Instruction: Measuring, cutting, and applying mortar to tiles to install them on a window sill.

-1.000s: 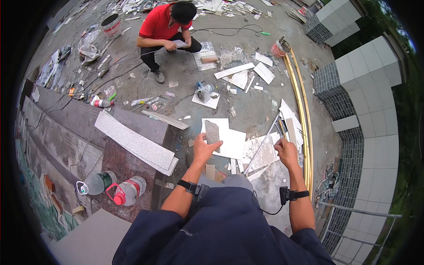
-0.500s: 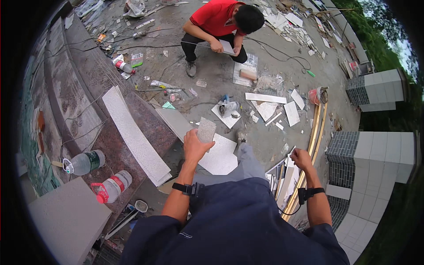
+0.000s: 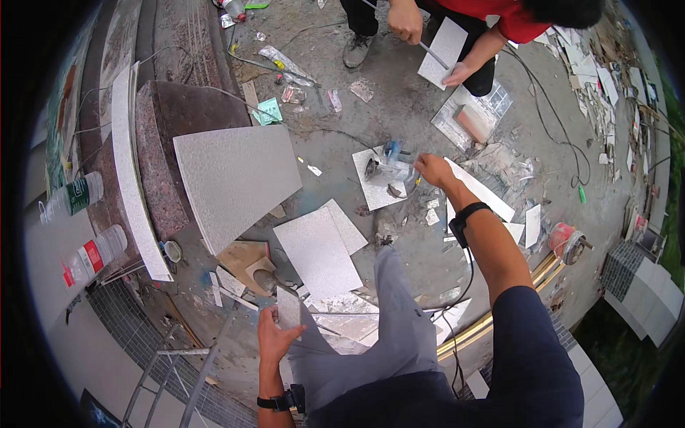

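My left hand [image 3: 275, 337] holds a small grey tile piece [image 3: 288, 308] low beside my left leg. My right hand [image 3: 433, 170] reaches far forward to a blue and silver angle grinder [image 3: 389, 170] that lies on a square tile [image 3: 376, 192] on the concrete ground; the fingers touch its rear end. A black band is on each wrist. A cable runs from the grinder across the ground.
A person in a red shirt crouches at the top, holding a pale tile [image 3: 444, 51] and a thin tool. A large grey tile [image 3: 237, 178] leans on a dark stone slab [image 3: 170, 143]. Another grey tile [image 3: 317, 253] lies flat ahead. Two bottles [image 3: 93, 251] stand at the left. Tile scraps lie all around.
I have bent forward toward the ground. My right hand moved from near the golden strips out to the grinder. My left hand dropped low with the tile piece.
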Motion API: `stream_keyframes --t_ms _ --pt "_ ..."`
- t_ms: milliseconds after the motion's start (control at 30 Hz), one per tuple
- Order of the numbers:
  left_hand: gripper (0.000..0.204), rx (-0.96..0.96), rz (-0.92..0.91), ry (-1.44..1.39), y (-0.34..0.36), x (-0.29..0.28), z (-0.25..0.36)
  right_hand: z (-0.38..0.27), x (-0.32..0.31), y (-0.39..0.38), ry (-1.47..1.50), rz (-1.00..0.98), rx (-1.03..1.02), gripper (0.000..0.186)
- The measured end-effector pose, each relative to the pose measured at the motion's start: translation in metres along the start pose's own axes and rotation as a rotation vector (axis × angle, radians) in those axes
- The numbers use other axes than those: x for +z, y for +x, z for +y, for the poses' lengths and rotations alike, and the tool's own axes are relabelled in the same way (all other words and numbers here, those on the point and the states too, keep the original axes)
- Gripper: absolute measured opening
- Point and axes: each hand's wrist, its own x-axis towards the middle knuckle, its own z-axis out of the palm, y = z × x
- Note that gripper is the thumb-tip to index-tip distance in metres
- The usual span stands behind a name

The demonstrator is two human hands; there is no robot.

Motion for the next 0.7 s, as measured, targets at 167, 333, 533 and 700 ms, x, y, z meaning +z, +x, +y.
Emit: stream_keyframes --t_ms 167,333,533,700 --pt "0.080 -0.237 -0.046 -0.095 -0.012 0.099 -0.021 0.035 0.061 0.095 0.046 0.015 -0.025 0.038" --pt "0.079 -0.427 -0.092 -0.162 -0.014 0.176 -0.044 0.085 0.116 0.192 0.041 0.118 0.014 0.051" --pt "0.078 -0.617 -0.083 -0.350 -0.023 0.244 -0.075 0.086 0.168 0.216 0.038 0.195 0.043 0.053" --pt "0.083 -0.609 -0.026 -0.385 -0.047 0.251 -0.065 0.023 0.206 0.108 0.109 0.089 0.135 0.065"
